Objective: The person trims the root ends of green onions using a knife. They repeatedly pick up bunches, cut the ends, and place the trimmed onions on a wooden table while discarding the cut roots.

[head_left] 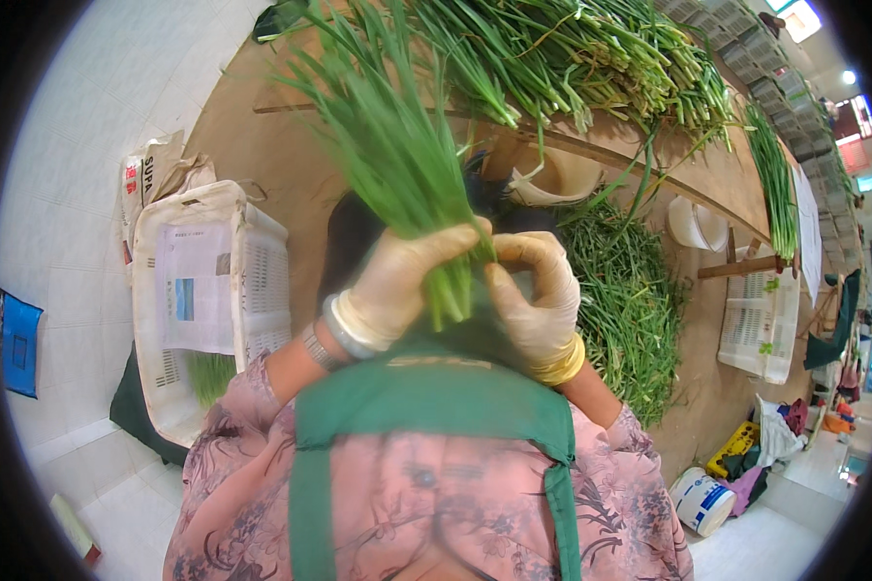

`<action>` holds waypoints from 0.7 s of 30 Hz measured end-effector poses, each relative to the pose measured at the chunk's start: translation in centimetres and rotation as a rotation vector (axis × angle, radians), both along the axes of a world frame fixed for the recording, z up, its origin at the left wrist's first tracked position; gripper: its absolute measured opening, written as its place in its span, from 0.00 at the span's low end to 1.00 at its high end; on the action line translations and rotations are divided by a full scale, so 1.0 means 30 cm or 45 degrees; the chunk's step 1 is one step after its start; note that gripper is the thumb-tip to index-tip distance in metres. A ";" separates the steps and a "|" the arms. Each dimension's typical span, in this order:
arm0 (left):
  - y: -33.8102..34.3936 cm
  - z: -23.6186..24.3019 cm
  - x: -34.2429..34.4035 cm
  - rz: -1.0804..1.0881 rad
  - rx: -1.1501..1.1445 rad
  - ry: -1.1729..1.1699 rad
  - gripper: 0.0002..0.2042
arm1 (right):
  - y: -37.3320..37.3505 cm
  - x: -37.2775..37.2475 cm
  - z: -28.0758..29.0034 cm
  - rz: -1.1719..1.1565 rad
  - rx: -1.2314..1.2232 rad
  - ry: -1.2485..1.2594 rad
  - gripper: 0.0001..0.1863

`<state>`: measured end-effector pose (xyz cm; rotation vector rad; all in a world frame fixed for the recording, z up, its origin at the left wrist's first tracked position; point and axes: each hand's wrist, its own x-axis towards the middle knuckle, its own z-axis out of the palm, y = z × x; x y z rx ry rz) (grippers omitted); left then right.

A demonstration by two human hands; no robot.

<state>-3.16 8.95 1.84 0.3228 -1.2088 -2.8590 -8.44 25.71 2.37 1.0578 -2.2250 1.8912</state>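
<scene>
A bunch of garlic chives (392, 145) is in the grip of my left hand (388, 286), which wears a pale glove. Its long green leaves fan up and away, slightly blurred, and the cut ends point down toward my apron. My right hand (541, 300), gloved too, is at the bunch's right side, its thumb and forefinger pinched together on a thin green leaf (487, 254) by the stems. Beyond my hands, a large pile of chives (591, 73) lies on a wooden board (639, 155).
A white plastic crate (266, 276) with paper and some greens stands at the left. Loose green leaves (630, 310) are heaped on the floor at the right. Under the board sit a beige tub (562, 179) and a white bucket (696, 225). Another crate (761, 324) stands farther right.
</scene>
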 end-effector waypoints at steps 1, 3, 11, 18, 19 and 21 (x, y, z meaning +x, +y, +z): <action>0.004 0.004 -0.003 0.018 0.013 0.042 0.13 | 0.009 0.000 -0.014 -0.018 -0.080 -0.097 0.11; 0.005 0.009 -0.013 0.057 0.049 0.129 0.12 | 0.031 0.016 -0.033 -0.050 -0.236 -0.286 0.10; -0.109 0.060 0.047 0.167 0.434 0.460 0.18 | 0.379 -0.102 -0.203 -0.483 -0.882 -1.166 0.12; -0.219 -0.050 0.055 0.003 0.831 0.394 0.22 | 0.013 -0.245 0.185 -0.179 0.474 -0.325 0.22; -0.215 -0.036 0.047 0.045 0.794 0.361 0.21 | -0.062 -0.290 0.218 -0.242 0.513 0.145 0.22; -0.206 0.005 0.045 0.170 0.693 0.305 0.19 | -0.184 -0.384 0.227 -0.402 1.210 0.588 0.22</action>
